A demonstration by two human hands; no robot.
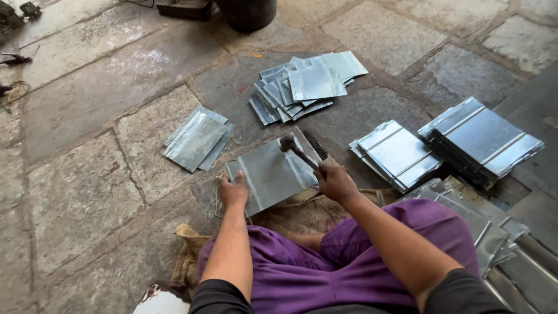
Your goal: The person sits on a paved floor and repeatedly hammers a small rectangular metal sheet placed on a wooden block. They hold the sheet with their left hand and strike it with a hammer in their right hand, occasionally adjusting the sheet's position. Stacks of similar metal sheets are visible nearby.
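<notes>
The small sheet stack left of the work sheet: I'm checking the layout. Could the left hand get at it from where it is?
Probably yes. The left hand rests on the work sheet, and only bare floor lies between it and the stack.

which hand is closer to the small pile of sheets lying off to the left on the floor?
Left. The left hand presses the near-left edge of the sheet being hammered, just below-right of that pile. The right hand holds the hammer, farther right.

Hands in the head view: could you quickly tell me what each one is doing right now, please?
Left hand: open, pressing flat on the metal sheet.
Right hand: closed around the hammer.
</notes>
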